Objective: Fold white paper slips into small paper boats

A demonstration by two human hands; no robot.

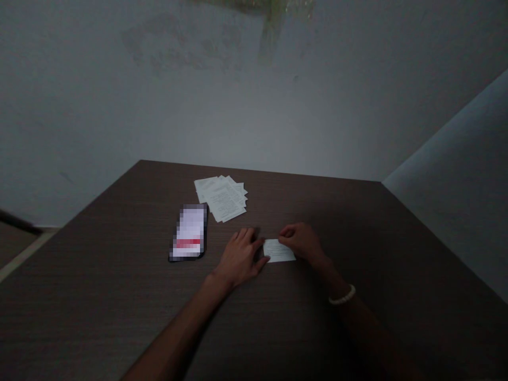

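A small white slip of paper (279, 251) lies on the dark wooden table (119, 296) between my hands. My left hand (241, 257) rests flat on the table with fingers stretched out, its thumb touching the slip's left edge. My right hand (300, 241) is curled, its fingertips pressed on the slip's upper right edge. A white bead bracelet (342, 297) sits on my right wrist.
A loose pile of several white printed papers (222, 197) lies farther back on the table. A phone (189, 232) with a lit screen lies left of my left hand. Grey walls stand behind and to the right of the table.
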